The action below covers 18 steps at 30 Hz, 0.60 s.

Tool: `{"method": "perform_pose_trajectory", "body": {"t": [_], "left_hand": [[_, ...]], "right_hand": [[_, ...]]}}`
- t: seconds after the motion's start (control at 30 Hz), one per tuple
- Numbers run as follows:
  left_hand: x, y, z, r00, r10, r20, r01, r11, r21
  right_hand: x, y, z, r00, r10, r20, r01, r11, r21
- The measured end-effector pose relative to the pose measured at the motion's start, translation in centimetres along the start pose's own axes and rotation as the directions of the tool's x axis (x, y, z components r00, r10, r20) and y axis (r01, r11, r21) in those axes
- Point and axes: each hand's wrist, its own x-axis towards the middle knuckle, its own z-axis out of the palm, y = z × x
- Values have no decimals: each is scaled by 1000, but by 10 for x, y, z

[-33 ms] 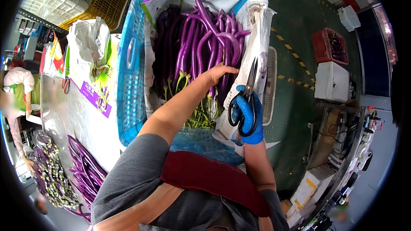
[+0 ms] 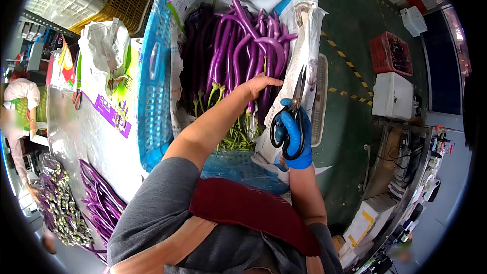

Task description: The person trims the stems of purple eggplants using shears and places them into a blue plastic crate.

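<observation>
Differs barely from the earlier frame: shows only a slight shift of view, with both hands kept in place. Rests the bare left hand (image 2: 261,83) on the purple eggplants (image 2: 231,56) in the blue crate (image 2: 154,86), thumb toward 3 o'clock, other fingers mostly hidden; leaves no way to tell whether spread or closed on a fruit. Clamps the right hand (image 2: 290,131), in a blue glove, around the black-handled scissors (image 2: 299,89) between the crate's 4 and 5 o'clock, blades toward 12. Piles the eggplants across the crate's middle, above green stalks (image 2: 238,139) at its 6.

Carries small print on the pale paper lining (image 2: 299,35), plus a purple patch at the crate's 11 o'clock. Bears lettering on the purple band of a printed sheet (image 2: 116,119), at the view's 9.

Spreads a white table (image 2: 127,157) under that sheet, with loose eggplants (image 2: 99,198) and bagged eggplants (image 2: 61,203) at 8. Places a co-worker (image 2: 23,94) at 9, one arm reaching to the bagged lot. Stacks a yellow crate (image 2: 127,0) between 10 and 11. Continues rightward with a dark green floor (image 2: 342,147), crossed by yellow-black stripes (image 2: 350,64); sets a red crate (image 2: 378,58) at 2 and a white box (image 2: 393,96) near 3.
</observation>
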Motion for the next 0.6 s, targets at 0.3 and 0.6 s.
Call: {"method": "perform_pose_trajectory", "body": {"t": [0.3, 0.6], "left_hand": [[37, -39, -61, 995, -94, 42, 97, 993, -62], [17, -42, -71, 966, -71, 249, 143, 947, -287]], "right_hand": [[0, -1, 5, 1000, -24, -14, 23, 999, -39], [-2, 1, 5, 999, -51, -18, 50, 997, -63]]}}
